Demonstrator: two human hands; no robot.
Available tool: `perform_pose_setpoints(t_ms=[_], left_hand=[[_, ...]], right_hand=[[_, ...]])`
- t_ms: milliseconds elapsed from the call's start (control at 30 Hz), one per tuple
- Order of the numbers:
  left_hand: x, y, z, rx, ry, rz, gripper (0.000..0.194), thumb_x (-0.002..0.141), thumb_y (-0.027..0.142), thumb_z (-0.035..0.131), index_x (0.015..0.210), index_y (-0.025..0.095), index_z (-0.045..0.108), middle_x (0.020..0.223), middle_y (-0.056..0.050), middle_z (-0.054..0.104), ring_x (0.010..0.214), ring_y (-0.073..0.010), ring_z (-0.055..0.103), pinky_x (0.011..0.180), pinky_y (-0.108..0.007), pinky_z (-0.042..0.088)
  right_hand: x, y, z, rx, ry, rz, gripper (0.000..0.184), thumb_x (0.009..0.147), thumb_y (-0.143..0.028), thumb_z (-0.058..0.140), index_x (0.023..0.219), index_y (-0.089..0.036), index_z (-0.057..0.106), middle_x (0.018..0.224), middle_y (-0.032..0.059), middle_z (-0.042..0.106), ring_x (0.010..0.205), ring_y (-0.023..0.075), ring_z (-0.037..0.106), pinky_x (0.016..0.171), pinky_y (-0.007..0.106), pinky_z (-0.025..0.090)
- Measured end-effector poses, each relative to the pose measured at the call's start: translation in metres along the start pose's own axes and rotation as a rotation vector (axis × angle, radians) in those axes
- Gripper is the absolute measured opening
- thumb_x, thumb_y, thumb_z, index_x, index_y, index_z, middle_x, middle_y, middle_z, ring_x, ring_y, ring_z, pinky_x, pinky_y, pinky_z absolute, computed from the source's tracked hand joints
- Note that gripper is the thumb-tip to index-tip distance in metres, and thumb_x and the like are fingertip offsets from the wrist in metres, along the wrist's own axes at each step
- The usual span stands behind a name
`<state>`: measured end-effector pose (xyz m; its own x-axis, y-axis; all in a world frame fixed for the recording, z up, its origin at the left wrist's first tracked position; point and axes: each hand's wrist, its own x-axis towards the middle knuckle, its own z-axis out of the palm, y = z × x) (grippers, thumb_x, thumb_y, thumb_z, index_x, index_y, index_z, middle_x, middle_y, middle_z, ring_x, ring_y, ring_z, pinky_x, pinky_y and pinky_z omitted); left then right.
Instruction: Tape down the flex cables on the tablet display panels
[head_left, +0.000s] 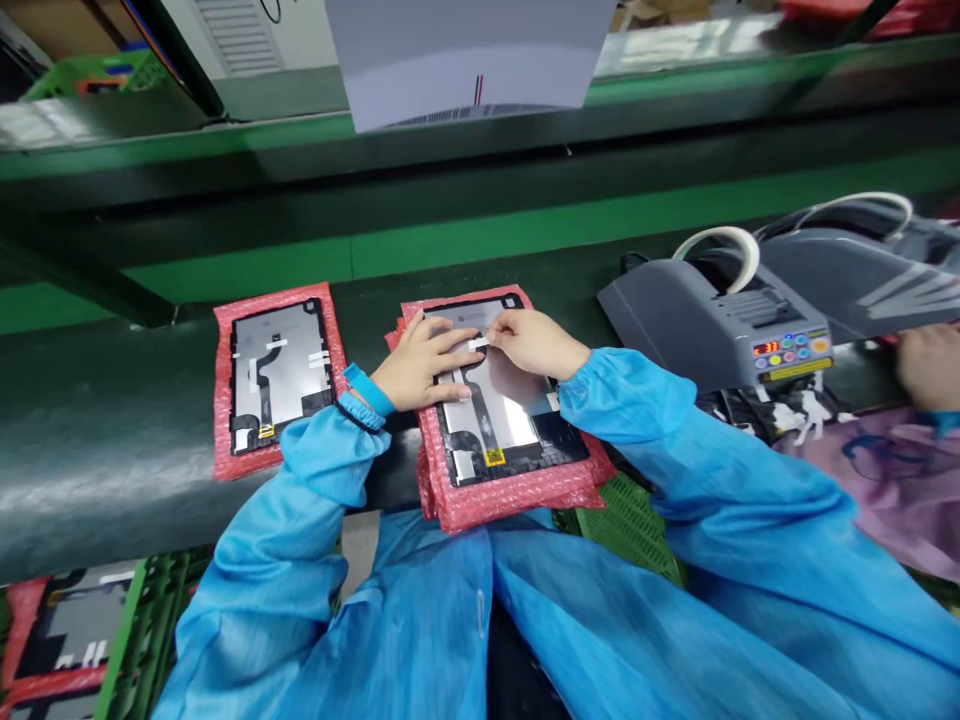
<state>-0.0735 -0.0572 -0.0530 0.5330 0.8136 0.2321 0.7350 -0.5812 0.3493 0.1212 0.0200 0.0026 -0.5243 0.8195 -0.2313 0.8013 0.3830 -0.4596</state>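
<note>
In front of me a tablet screen panel [517, 408] lies back side up on a stack of pink bubble-wrap bags [499, 503]. It has a dark ribbon cable and a yellow label near its lower edge. My left hand [430, 365] lies flat over the panel's left side, fingers spread. Near the panel's upper middle, my right hand [534, 342] pinches a small white strip of tape [478, 343], which touches the panel beside my left fingertips. To the left, a second screen panel [289, 385] with several white tape strips rests on its own pink bubble wrap [225, 400].
A grey tape dispenser [675, 320] with a lit display stands at the right, another grey machine [855, 270] behind it. Another person's hand [930, 365] shows at the right edge. Green crates [124, 640] holding panels sit lower left. A white sheet [472, 60] hangs ahead.
</note>
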Motion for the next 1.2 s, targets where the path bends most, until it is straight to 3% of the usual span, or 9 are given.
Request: perform_pose_setpoints(t_ms=[333, 567, 733, 867, 933, 1000, 1100, 1200], left_hand=[[0.001, 0.002, 0.0, -0.008, 0.003, -0.012, 0.064, 0.084, 0.07, 0.045, 0.132, 0.029, 0.057, 0.146, -0.008, 0.047, 0.128, -0.035, 0.035, 0.11, -0.064, 0.014], [0.0, 0.004, 0.0, 0.002, 0.009, -0.029, 0.076, 0.085, 0.071, 0.042, 0.14, 0.021, 0.048, 0.144, -0.012, 0.05, 0.128, -0.0363, 0.036, 0.111, -0.066, 0.013], [0.001, 0.003, 0.002, -0.004, 0.027, -0.012, 0.076, 0.084, 0.071, 0.043, 0.14, 0.019, 0.049, 0.143, -0.012, 0.051, 0.128, -0.0368, 0.035, 0.111, -0.065, 0.016], [0.001, 0.001, -0.001, 0.007, 0.032, -0.002, 0.073, 0.084, 0.07, 0.045, 0.136, 0.02, 0.054, 0.144, -0.012, 0.05, 0.129, -0.0359, 0.034, 0.111, -0.062, 0.021], [0.002, 0.0, -0.004, 0.028, 0.027, 0.002, 0.07, 0.083, 0.071, 0.046, 0.133, 0.023, 0.056, 0.147, -0.011, 0.047, 0.13, -0.0351, 0.033, 0.111, -0.06, 0.023], [0.004, 0.0, -0.008, 0.065, 0.02, 0.015, 0.069, 0.082, 0.072, 0.046, 0.132, 0.025, 0.057, 0.15, -0.009, 0.042, 0.13, -0.0348, 0.034, 0.111, -0.061, 0.021], [0.009, 0.004, -0.011, 0.125, 0.014, 0.021, 0.07, 0.083, 0.073, 0.043, 0.135, 0.027, 0.053, 0.152, -0.009, 0.04, 0.13, -0.0347, 0.035, 0.112, -0.065, 0.014], [0.017, 0.005, -0.013, 0.177, 0.005, 0.008, 0.066, 0.087, 0.069, 0.039, 0.137, 0.027, 0.051, 0.152, -0.01, 0.04, 0.131, -0.0359, 0.036, 0.111, -0.068, 0.012]], right_hand=[[0.001, -0.007, 0.001, -0.178, -0.033, -0.006, 0.027, 0.087, -0.018, 0.046, 0.1, -0.014, 0.07, 0.104, 0.0121, 0.072, 0.096, 0.0226, 0.065, 0.078, 0.027, 0.044], [-0.001, -0.01, 0.002, -0.251, -0.041, -0.028, 0.029, 0.089, -0.021, 0.044, 0.099, -0.012, 0.069, 0.104, 0.0141, 0.071, 0.098, 0.0239, 0.065, 0.08, 0.029, 0.045], [-0.012, -0.017, 0.013, -0.355, 0.096, 0.011, 0.038, 0.093, -0.037, 0.041, 0.115, -0.012, 0.06, 0.115, 0.0191, 0.065, 0.104, 0.0293, 0.061, 0.082, 0.035, 0.046], [-0.019, -0.012, 0.01, -0.34, 0.2, 0.045, 0.035, 0.091, -0.032, 0.045, 0.119, -0.013, 0.054, 0.117, 0.0201, 0.062, 0.104, 0.0315, 0.058, 0.079, 0.037, 0.045], [-0.029, 0.006, 0.001, -0.218, 0.291, 0.074, 0.026, 0.088, -0.031, 0.048, 0.108, -0.016, 0.057, 0.104, 0.0155, 0.066, 0.093, 0.027, 0.06, 0.075, 0.034, 0.045], [-0.05, 0.04, -0.007, -0.009, 0.45, 0.103, 0.017, 0.087, -0.034, 0.051, 0.091, -0.019, 0.058, 0.082, 0.0079, 0.065, 0.074, 0.0201, 0.058, 0.068, 0.03, 0.043], [-0.099, 0.108, -0.011, 0.367, 0.719, 0.164, 0.029, 0.082, -0.048, 0.056, 0.071, -0.021, 0.053, 0.054, -0.0021, 0.05, 0.051, 0.012, 0.044, 0.053, 0.025, 0.036], [-0.144, 0.171, -0.003, 0.664, 0.941, 0.383, 0.042, 0.074, -0.06, 0.06, 0.063, -0.021, 0.049, 0.046, -0.0058, 0.04, 0.043, 0.0092, 0.036, 0.045, 0.023, 0.028]])
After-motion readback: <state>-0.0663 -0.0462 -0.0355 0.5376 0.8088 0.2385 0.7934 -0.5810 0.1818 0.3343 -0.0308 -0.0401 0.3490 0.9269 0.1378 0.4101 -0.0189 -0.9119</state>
